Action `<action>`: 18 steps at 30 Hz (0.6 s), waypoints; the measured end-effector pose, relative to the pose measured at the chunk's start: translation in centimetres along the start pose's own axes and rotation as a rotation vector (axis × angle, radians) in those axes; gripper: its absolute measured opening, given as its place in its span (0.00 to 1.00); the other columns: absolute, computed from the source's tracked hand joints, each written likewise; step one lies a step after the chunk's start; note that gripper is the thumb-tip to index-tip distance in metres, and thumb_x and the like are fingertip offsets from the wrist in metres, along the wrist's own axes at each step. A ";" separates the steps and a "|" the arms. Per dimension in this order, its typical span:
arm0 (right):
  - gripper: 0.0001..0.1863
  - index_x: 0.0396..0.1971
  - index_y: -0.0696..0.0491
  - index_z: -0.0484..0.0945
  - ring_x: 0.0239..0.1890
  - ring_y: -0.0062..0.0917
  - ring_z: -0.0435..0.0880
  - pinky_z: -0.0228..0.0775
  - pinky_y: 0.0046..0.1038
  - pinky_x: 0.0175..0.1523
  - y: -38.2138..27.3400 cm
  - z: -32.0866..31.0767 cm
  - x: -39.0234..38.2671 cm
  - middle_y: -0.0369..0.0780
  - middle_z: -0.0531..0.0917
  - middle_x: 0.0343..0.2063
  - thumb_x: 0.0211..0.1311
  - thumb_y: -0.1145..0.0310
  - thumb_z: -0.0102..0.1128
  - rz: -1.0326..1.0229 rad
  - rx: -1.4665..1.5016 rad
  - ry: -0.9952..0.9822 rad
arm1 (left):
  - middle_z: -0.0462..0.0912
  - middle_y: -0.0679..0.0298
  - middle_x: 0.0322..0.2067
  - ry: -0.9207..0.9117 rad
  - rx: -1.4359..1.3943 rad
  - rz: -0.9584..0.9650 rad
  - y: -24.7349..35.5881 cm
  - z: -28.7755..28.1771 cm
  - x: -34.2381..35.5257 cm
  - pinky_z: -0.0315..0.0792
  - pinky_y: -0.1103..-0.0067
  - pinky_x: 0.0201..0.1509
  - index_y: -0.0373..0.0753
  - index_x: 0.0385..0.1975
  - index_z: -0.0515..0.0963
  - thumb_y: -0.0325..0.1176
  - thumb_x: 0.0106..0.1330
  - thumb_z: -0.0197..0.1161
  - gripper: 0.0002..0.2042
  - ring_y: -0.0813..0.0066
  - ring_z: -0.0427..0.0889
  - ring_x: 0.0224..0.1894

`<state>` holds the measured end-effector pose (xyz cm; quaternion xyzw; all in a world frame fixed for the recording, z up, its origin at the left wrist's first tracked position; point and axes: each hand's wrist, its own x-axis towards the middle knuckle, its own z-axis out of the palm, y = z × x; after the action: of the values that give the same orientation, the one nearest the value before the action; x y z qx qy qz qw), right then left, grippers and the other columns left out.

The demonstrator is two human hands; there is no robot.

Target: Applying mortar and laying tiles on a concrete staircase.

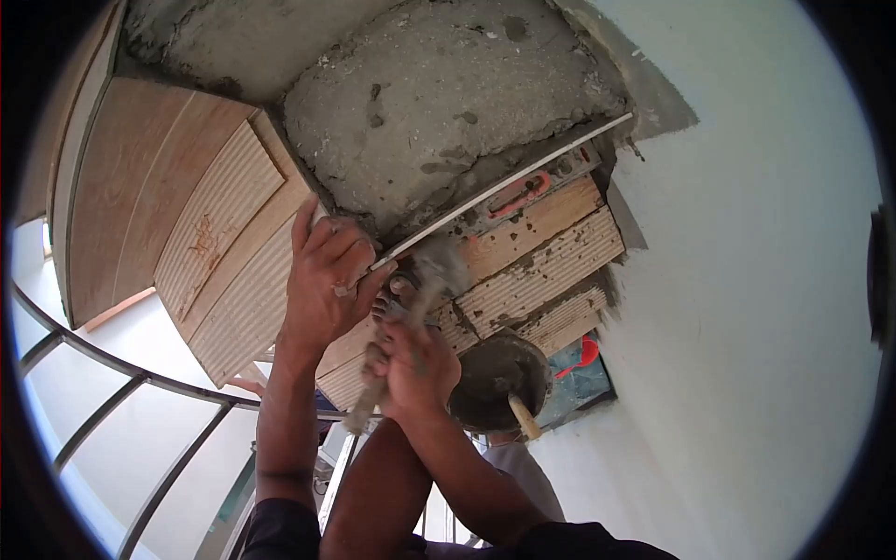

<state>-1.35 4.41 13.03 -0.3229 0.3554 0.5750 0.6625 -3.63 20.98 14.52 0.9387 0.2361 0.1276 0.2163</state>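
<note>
The left hand point(322, 275) is up against the end of a thin white tile point(509, 182). Its fingers are curled round the tile's low corner, so that grip is closed on the tile and presses it up. The tile sits on edge, under a big patch of grey mortar point(439, 112) and above rows of ribbed, wood-coloured tiles point(541, 257).

The right hand point(415, 364) is a closed fist round the handle of a mallet point(411, 313). The mallet is blurry, so it seems to be swinging. Its head is just beside the left hand's fingers, near the low end of the tile.

A mortar-smeared pan point(499, 373) with a wooden handle sticking out hangs just past the right hand, and another person's shoulder shows below it.

To do this step well, I think the taps should be small and soft, so the thin tile does not crack. The left hand should keep pushing steady so the tile does not slip down. The fingers are very close to the mallet head, so they could get hit; it would be safer to slide them a bit away. Tapping along the tile, not just in one spot, should help it sit flat and even with the ribbed ones.
</note>
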 end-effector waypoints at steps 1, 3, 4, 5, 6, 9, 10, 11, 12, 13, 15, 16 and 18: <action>0.04 0.42 0.47 0.75 0.20 0.20 0.73 0.72 0.33 0.27 -0.1 -0.3 0.1 0.31 0.71 0.24 0.74 0.67 0.60 -0.046 -0.011 0.071 | 0.82 0.62 0.32 -0.001 0.017 0.001 0.0 0.0 0.0 0.56 0.50 0.79 0.38 0.28 0.79 0.33 0.54 0.79 0.12 0.57 0.82 0.48; 0.06 0.43 0.51 0.73 0.21 0.22 0.74 0.74 0.36 0.27 -0.2 -1.0 -0.1 0.33 0.73 0.26 0.75 0.67 0.59 -0.143 0.027 0.215 | 0.82 0.62 0.34 -0.007 0.005 0.000 0.0 0.0 0.0 0.56 0.50 0.79 0.38 0.28 0.80 0.32 0.54 0.78 0.11 0.58 0.82 0.48; 0.06 0.43 0.51 0.74 0.20 0.22 0.74 0.74 0.35 0.25 -0.2 -1.3 0.0 0.33 0.73 0.25 0.74 0.66 0.60 -0.179 0.114 0.260 | 0.82 0.61 0.33 -0.024 0.016 -0.004 -0.1 0.0 0.1 0.56 0.50 0.79 0.38 0.28 0.80 0.32 0.54 0.78 0.11 0.58 0.81 0.48; 0.06 0.43 0.50 0.74 0.19 0.21 0.74 0.74 0.35 0.25 0.0 -1.4 0.1 0.33 0.73 0.25 0.75 0.66 0.60 -0.221 0.160 0.217 | 0.82 0.61 0.33 -0.024 0.015 -0.001 -0.1 0.0 0.0 0.56 0.50 0.79 0.38 0.28 0.80 0.32 0.55 0.78 0.11 0.58 0.81 0.48; 0.05 0.43 0.50 0.74 0.19 0.21 0.74 0.74 0.35 0.25 0.3 -1.3 0.3 0.33 0.73 0.25 0.75 0.67 0.59 -0.249 0.203 0.216 | 0.82 0.61 0.33 -0.018 0.011 0.003 -0.1 0.0 0.0 0.56 0.50 0.79 0.38 0.28 0.80 0.32 0.55 0.78 0.11 0.58 0.81 0.48; 0.04 0.42 0.47 0.75 0.19 0.21 0.72 0.72 0.33 0.26 0.5 -1.4 0.8 0.31 0.72 0.24 0.75 0.66 0.60 -0.016 0.164 0.127 | 0.81 0.61 0.33 -0.039 0.016 -0.022 0.0 -0.1 -0.1 0.56 0.50 0.79 0.38 0.29 0.81 0.33 0.55 0.78 0.11 0.58 0.81 0.49; 0.04 0.41 0.47 0.76 0.19 0.21 0.72 0.71 0.32 0.26 0.5 -1.3 1.1 0.31 0.72 0.24 0.75 0.65 0.61 0.061 0.152 -0.010 | 0.81 0.61 0.33 -0.026 0.029 0.000 -0.1 -0.1 -0.1 0.56 0.50 0.79 0.38 0.28 0.81 0.33 0.55 0.78 0.11 0.58 0.81 0.49; 0.04 0.41 0.47 0.76 0.19 0.21 0.72 0.71 0.33 0.26 0.3 -1.3 1.0 0.31 0.72 0.24 0.75 0.65 0.61 0.049 0.092 0.079 | 0.81 0.61 0.33 -0.037 0.032 0.003 0.0 -0.2 -0.1 0.56 0.50 0.79 0.38 0.28 0.81 0.33 0.55 0.78 0.11 0.58 0.81 0.49; 0.04 0.41 0.47 0.76 0.20 0.22 0.72 0.71 0.34 0.27 0.2 -1.3 1.1 0.31 0.72 0.25 0.75 0.65 0.61 -0.022 0.062 0.100 | 0.81 0.61 0.33 -0.037 0.039 0.019 -0.1 -0.2 0.0 0.56 0.50 0.79 0.38 0.28 0.81 0.33 0.55 0.78 0.11 0.58 0.81 0.49; 0.05 0.41 0.48 0.75 0.20 0.23 0.72 0.70 0.35 0.27 0.0 -1.3 1.1 0.32 0.72 0.25 0.74 0.65 0.61 -0.083 0.031 0.197 | 0.81 0.61 0.33 -0.029 0.047 0.020 -0.2 -0.1 0.1 0.56 0.50 0.79 0.38 0.28 0.81 0.33 0.54 0.78 0.11 0.59 0.81 0.49; 0.04 0.42 0.46 0.75 0.19 0.21 0.70 0.69 0.34 0.27 -0.3 -1.2 1.1 0.30 0.71 0.26 0.74 0.65 0.61 -0.083 0.106 0.117 | 0.81 0.62 0.33 -0.022 0.038 0.020 -0.1 -0.1 0.1 0.56 0.50 0.79 0.39 0.28 0.81 0.33 0.54 0.78 0.11 0.59 0.82 0.49; 0.04 0.43 0.45 0.75 0.19 0.21 0.70 0.69 0.33 0.27 -0.3 -1.1 1.2 0.29 0.71 0.26 0.74 0.65 0.61 -0.086 0.021 0.054 | 0.82 0.63 0.33 -0.015 0.042 0.013 -0.2 0.0 0.1 0.56 0.50 0.79 0.39 0.28 0.81 0.33 0.54 0.78 0.11 0.60 0.82 0.49; 0.04 0.43 0.44 0.75 0.18 0.20 0.69 0.68 0.31 0.27 -0.5 -1.0 1.2 0.28 0.70 0.25 0.74 0.65 0.61 -0.031 -0.056 0.011 | 0.82 0.63 0.33 -0.023 0.024 -0.004 -0.1 -0.1 -0.1 0.56 0.50 0.79 0.39 0.28 0.80 0.33 0.54 0.78 0.11 0.60 0.82 0.48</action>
<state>-0.84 4.18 11.47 -0.3500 0.3379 0.5723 0.6601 -3.75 21.00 14.52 0.9422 0.2370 0.1137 0.2079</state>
